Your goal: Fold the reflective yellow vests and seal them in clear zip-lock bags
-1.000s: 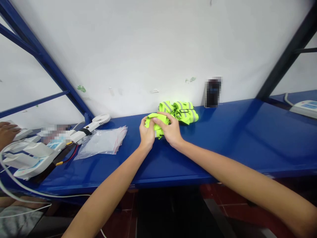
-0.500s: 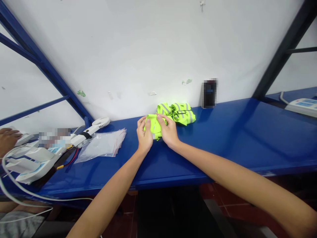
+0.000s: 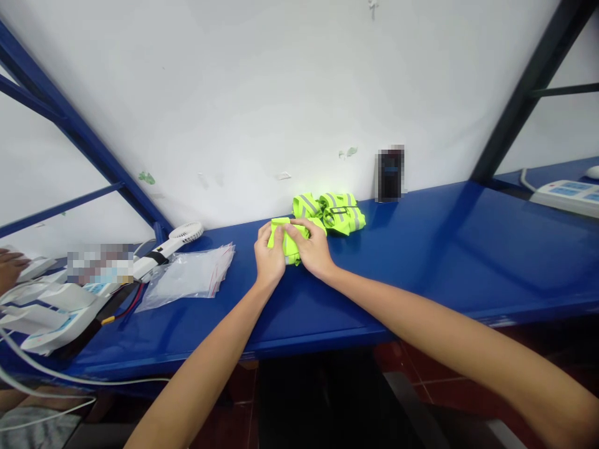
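Note:
Between my hands is a folded neon-yellow reflective vest (image 3: 291,249), a compact bundle with a grey stripe. My left hand (image 3: 270,254) grips its left side, thumb on the near face and fingers around the back. On the right side my right hand (image 3: 312,248) closes on the same bundle, its thumb pressing near the top beside the left thumb. Just behind, against the wall, lie several rolled neon-yellow vests (image 3: 344,213) with grey reflective bands. The far side of the held bundle is hidden from me.
Clear plastic zip bags (image 3: 189,274) lie left of my hands on the blue table (image 3: 421,262). Beyond them are a white handheld fan (image 3: 186,232), white devices (image 3: 60,318) and cables. Another person's hand (image 3: 10,268) shows at far left. A dark blurred object (image 3: 389,176) stands by the wall.
My right thumb has shifted left across the vest, closer to the left thumb. A flap at the bundle's top now sits flatter. The whole view has moved slightly.

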The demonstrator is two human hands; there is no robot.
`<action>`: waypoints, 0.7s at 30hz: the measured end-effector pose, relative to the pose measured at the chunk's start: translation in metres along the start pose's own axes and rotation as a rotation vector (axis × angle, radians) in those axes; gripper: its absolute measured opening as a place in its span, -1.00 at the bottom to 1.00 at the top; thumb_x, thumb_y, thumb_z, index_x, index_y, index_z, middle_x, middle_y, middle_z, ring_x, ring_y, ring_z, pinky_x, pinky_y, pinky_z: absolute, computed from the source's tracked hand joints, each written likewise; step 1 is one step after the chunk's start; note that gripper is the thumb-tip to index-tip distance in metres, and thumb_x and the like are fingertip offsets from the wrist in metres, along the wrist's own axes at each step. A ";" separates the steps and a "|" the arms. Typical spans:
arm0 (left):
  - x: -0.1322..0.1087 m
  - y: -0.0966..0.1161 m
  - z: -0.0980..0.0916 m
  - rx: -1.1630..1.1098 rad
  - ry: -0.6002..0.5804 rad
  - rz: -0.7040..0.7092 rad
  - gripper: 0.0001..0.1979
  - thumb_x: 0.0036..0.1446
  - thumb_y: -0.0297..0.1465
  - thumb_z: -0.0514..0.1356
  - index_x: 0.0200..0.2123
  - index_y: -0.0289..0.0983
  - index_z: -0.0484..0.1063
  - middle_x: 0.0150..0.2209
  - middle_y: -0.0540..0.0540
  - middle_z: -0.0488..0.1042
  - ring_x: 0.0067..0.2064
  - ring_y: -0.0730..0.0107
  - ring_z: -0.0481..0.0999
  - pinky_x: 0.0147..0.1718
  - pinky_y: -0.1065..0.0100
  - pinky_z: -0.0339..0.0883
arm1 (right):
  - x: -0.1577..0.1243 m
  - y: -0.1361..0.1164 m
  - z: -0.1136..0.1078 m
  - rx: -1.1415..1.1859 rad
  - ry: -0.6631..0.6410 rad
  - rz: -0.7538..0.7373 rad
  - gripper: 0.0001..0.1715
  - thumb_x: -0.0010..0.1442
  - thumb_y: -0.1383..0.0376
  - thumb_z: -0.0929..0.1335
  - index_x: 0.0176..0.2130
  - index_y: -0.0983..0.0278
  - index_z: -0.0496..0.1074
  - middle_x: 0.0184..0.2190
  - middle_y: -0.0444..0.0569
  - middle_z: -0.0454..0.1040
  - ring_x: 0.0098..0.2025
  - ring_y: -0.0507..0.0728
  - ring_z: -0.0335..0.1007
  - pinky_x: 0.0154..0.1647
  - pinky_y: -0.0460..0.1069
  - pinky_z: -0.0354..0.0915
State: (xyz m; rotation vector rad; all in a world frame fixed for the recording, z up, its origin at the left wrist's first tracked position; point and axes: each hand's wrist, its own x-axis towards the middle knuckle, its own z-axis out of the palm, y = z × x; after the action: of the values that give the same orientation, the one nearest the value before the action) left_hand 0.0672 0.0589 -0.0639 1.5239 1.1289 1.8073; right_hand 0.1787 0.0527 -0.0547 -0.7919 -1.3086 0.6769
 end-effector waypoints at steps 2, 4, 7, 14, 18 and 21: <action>-0.001 0.000 0.001 -0.084 0.020 -0.067 -0.43 0.11 -0.17 0.25 0.18 -0.15 0.30 -0.10 -0.14 0.49 -0.04 0.25 0.50 -0.05 0.28 0.37 | 0.000 -0.002 0.001 -0.007 0.010 0.014 -0.63 0.12 0.01 0.40 -0.30 0.26 0.52 -0.27 -0.02 0.54 -0.15 0.17 0.45 -0.03 0.04 0.28; -0.001 -0.001 0.002 -0.148 0.034 -0.131 -0.31 0.08 -0.20 0.28 0.25 -0.13 0.17 -0.16 -0.11 0.50 -0.17 0.30 0.54 -0.19 0.33 0.40 | 0.000 -0.003 0.001 -0.001 0.015 0.041 -0.64 0.09 0.03 0.42 -0.26 0.26 0.52 -0.22 -0.01 0.55 -0.11 0.18 0.44 -0.01 0.04 0.28; -0.003 -0.003 0.002 -0.133 0.038 -0.139 -0.45 0.07 -0.20 0.28 0.12 -0.18 0.32 -0.26 -0.08 0.50 -0.29 0.35 0.52 -0.30 0.38 0.38 | 0.000 -0.004 0.000 0.033 0.020 0.066 -0.59 0.07 0.09 0.44 -0.11 0.23 0.50 -0.09 -0.01 0.54 -0.03 0.18 0.41 0.03 0.03 0.28; -0.010 0.004 0.003 -0.056 0.159 -0.013 -0.67 0.07 -0.22 0.28 -0.12 -0.21 0.39 -0.28 -0.03 0.44 -0.26 0.40 0.45 -0.21 0.41 0.31 | 0.002 -0.005 -0.005 0.048 -0.065 -0.063 -0.61 0.20 0.15 0.35 0.00 0.18 0.51 0.01 -0.05 0.53 0.04 0.16 0.41 0.12 0.05 0.24; -0.011 0.007 0.003 -0.069 0.157 -0.008 -0.62 0.08 -0.18 0.28 -0.09 -0.20 0.36 -0.34 0.01 0.39 -0.31 0.43 0.41 -0.25 0.42 0.29 | 0.002 -0.006 -0.008 0.017 -0.145 -0.114 -0.67 0.24 0.12 0.32 -0.09 0.14 0.58 -0.11 -0.06 0.59 -0.03 0.16 0.46 0.08 0.07 0.27; -0.011 0.008 0.003 -0.054 0.111 -0.003 -0.60 0.10 -0.16 0.26 -0.04 -0.20 0.33 -0.32 0.00 0.38 -0.29 0.42 0.41 -0.24 0.41 0.29 | 0.001 -0.005 -0.009 0.000 -0.149 -0.133 -0.68 0.24 0.12 0.32 -0.11 0.14 0.59 -0.17 -0.05 0.60 -0.08 0.15 0.47 0.04 0.06 0.28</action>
State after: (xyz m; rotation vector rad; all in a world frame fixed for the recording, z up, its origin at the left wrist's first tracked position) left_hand 0.0734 0.0463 -0.0628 1.4053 1.1236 1.9250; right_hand 0.1879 0.0497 -0.0501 -0.6578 -1.4828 0.6388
